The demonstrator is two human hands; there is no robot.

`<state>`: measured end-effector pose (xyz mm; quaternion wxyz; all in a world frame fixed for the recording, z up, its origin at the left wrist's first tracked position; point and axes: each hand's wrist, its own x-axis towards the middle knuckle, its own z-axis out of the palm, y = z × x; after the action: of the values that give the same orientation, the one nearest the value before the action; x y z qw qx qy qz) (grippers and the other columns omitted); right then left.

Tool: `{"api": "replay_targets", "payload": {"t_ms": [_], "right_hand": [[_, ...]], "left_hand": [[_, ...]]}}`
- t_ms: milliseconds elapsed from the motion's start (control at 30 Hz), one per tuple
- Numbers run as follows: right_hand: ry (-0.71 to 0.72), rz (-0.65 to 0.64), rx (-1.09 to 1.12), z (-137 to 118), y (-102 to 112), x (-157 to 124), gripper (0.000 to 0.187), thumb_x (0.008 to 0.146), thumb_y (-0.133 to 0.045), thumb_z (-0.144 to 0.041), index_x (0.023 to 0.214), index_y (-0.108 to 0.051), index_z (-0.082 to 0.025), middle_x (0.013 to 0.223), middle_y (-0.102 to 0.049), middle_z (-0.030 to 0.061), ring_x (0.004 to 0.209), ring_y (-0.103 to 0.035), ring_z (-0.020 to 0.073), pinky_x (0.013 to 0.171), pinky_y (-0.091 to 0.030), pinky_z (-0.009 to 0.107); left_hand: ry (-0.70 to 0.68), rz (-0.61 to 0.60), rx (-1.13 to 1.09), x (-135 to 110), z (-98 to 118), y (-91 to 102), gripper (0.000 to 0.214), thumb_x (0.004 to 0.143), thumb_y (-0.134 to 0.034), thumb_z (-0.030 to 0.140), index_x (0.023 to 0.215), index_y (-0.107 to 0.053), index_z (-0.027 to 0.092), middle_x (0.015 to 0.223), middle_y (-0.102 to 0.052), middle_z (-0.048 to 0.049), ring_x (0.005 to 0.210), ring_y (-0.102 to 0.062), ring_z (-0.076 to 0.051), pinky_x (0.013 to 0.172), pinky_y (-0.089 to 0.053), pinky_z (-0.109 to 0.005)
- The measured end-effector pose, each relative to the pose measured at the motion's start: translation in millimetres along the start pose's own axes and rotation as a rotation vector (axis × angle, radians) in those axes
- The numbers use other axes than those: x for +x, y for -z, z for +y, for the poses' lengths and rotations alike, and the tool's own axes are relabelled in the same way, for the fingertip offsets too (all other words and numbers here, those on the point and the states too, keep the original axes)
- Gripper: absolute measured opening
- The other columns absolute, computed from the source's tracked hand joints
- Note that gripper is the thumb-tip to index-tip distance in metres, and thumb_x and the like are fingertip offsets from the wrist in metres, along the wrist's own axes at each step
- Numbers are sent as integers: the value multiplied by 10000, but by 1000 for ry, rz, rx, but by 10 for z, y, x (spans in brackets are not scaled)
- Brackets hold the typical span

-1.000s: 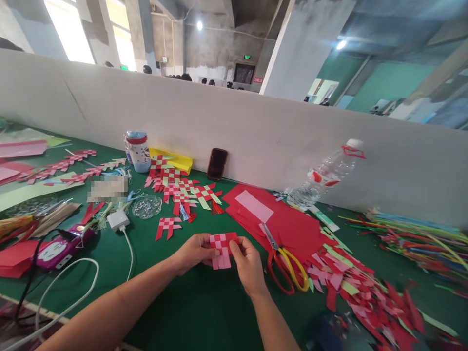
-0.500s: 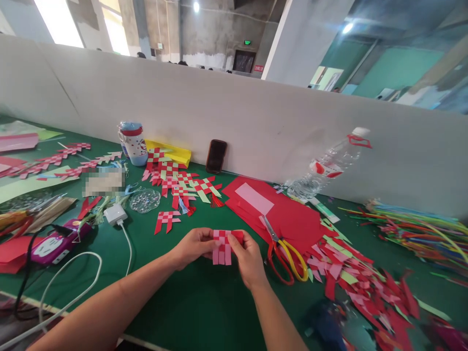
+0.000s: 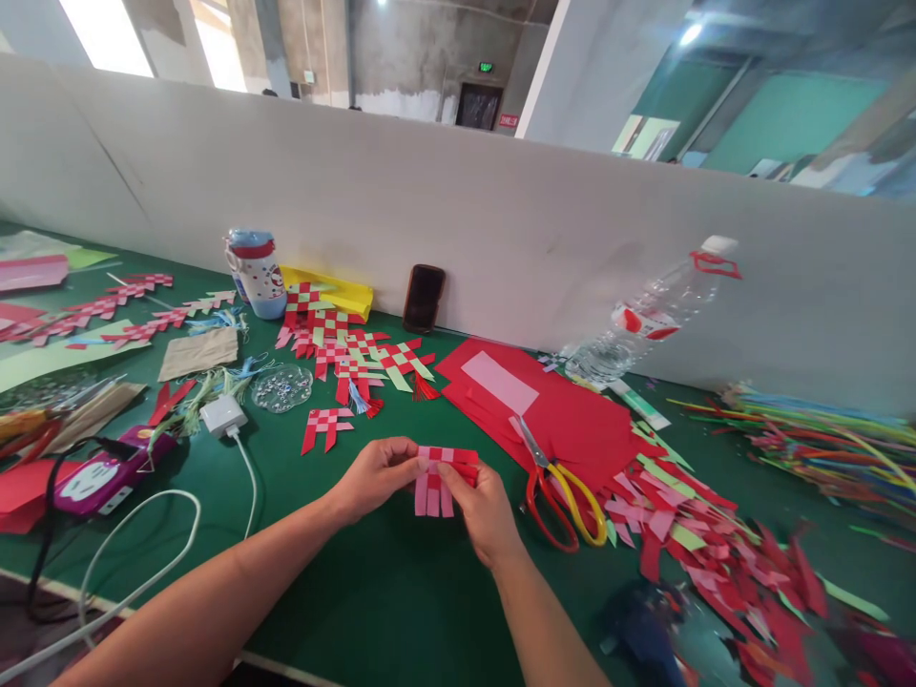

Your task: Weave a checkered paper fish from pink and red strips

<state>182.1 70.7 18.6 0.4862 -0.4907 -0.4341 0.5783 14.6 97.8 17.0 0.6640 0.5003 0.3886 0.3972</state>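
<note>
Between my two hands is a small woven piece of red and pink paper strips [image 3: 434, 489], its pink ends hanging down and red ends pointing right. My left hand [image 3: 379, 477] pinches its left edge between thumb and fingers. With thumb and fingers closed, my right hand [image 3: 483, 510] grips the right side, thumb over the red strips. To the right lie scissors [image 3: 565, 491] with red and yellow handles, blades resting on red paper sheets [image 3: 565, 420]. A similar woven paper piece [image 3: 327, 429] lies on the table beyond my left hand.
Several finished woven paper fish [image 3: 358, 348] lie near a cup [image 3: 256, 277]. A phone [image 3: 424, 298] leans on the white partition [image 3: 501, 219]. Paper scraps [image 3: 716, 544] and a plastic bottle [image 3: 651, 320] are at right. A white cable [image 3: 193, 515] and purple power strip [image 3: 118, 472] are at left.
My right thumb has shifted left onto the middle of the woven piece, and more of the red strips now shows above it. The camera view has tilted slightly.
</note>
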Motion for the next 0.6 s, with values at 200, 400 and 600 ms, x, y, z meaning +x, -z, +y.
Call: {"api": "replay_targets", "payload": {"t_ms": [200,400,600], "right_hand": [[-1,-21,-69,20,-8,4,455,742,-742,-517,1006,-717,-147,842,-749,68,767,-680,222,736,-538,344],[21,-42,-216,30,-25,-18,514,784,-660,-593,1018,-694,-136,829,-738,69,761,-673,220,711,-541,338],[97,35,-553,-161,200,6,484,862,-493,-617,1005,-668,-190,892,-719,63,804,-659,212,722,-527,318]], "left_hand": [[-31,96,41,11,5,32,331,772,-721,413,669,-565,140,581,-478,61,542,-400,-56,532,-350,-170],[49,47,-22,-4,49,9,352,729,-756,453,751,-588,144,609,-540,51,549,-496,-76,543,-433,-189],[146,6,-128,-16,16,23,408,655,-846,421,798,-592,135,724,-663,-14,638,-644,-133,608,-548,-248]]}}
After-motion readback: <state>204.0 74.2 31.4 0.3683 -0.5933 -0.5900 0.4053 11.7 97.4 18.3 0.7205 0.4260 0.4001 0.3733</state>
